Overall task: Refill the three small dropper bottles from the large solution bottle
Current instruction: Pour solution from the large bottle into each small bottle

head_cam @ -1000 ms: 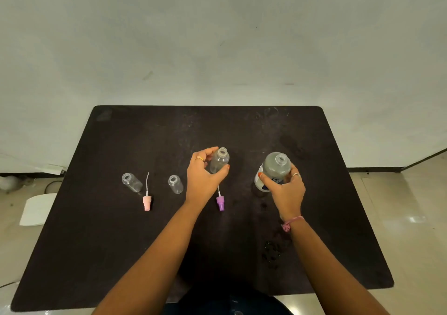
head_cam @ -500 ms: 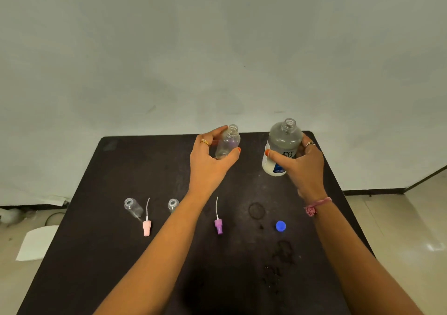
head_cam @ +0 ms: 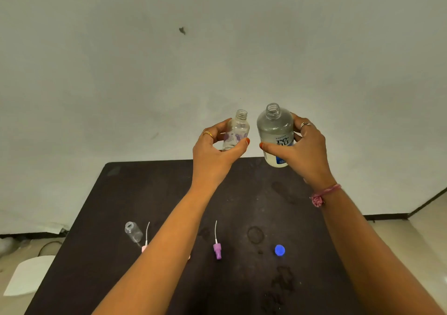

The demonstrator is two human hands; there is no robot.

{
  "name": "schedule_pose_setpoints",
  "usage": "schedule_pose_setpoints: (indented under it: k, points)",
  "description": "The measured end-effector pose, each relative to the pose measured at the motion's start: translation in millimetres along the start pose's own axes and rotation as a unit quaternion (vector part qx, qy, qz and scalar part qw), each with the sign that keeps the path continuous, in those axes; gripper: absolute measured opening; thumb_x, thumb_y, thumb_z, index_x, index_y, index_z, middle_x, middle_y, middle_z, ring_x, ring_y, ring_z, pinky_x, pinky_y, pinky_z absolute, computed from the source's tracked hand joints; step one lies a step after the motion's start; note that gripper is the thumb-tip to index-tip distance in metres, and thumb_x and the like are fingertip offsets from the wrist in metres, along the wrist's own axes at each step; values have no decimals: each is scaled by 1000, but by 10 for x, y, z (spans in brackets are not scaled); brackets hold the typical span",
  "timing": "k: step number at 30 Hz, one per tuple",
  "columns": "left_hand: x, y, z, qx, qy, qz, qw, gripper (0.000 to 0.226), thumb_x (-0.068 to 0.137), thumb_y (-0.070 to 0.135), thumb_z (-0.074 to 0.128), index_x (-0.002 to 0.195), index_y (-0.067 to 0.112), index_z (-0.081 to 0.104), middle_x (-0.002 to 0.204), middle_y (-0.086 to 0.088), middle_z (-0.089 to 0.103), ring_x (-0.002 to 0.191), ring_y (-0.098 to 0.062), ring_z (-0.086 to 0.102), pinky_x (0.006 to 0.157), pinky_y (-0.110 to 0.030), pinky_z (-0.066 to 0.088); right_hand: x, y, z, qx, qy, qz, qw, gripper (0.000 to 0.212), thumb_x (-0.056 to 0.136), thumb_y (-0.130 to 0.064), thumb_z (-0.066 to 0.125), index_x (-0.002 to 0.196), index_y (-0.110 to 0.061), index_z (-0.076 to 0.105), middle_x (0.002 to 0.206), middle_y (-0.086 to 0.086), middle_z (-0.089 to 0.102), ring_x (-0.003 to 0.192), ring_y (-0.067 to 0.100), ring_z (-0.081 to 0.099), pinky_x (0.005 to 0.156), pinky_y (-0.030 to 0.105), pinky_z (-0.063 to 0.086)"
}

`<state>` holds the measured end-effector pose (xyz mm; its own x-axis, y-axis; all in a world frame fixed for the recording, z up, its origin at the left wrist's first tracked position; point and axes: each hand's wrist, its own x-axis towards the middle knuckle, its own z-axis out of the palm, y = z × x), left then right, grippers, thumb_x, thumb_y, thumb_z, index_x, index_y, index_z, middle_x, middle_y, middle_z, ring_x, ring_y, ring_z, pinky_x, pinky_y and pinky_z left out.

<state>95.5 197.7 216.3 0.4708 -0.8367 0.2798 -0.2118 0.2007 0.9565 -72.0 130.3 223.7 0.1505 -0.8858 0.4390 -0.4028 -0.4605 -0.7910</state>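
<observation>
The left hand (head_cam: 215,155) grips the small dropper bottle (head_cam: 235,130); the right hand (head_cam: 300,150) grips the large solution bottle (head_cam: 275,133). Both are upright, uncapped, necks just beside each other, above the bench (head_cam: 242,205).

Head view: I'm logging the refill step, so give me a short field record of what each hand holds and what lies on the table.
left hand: holds small bottle, uncapped, upright
right hand: holds large solution bottle, uncapped, upright
pouring: not yet
table: one open small bottle, purple dropper cap, blue cap
third small bottle: not visible
</observation>
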Motion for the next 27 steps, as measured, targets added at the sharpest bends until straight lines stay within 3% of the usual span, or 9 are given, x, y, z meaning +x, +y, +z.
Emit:
schedule_pose_setpoints:
  k: [5,10,18,27]
  points:
    - [29,211,-12,-6,5,18,1000,52,74,26,80,122,23,61,111,11,63,97,3,59,65,1,43,110,-187,-84,-52,-3,-41,998,71,63,-32,84,127,-28,54,107,-11,52,95,6,52,70,4,36]
    - [44,326,-37,-10,5,32,999,51,75,25,80,122,21,61,109,11,64,95,3,60,62,-1,43,215,-335,-147,-91,-3,-74,993,74,61,-33,85,128,-27,54,106,-12,52,93,3,51,71,-3,34]
    - [82,384,-66,-11,5,35,999,51,74,25,80,122,22,61,108,11,64,94,7,59,62,-1,44,326,-506,-202,-146,-4,-130,981,74,62,-31,86,128,-21,54,116,1,57,96,8,49,75,3,33]
    - [125,406,-77,-21,1,35,999,50,73,25,81,118,25,61,108,12,64,95,6,59,67,-8,50,421,-559,-206,-189,7,-160,969,73,64,-29,84,129,-19,52,119,7,55,104,20,52,83,22,42]
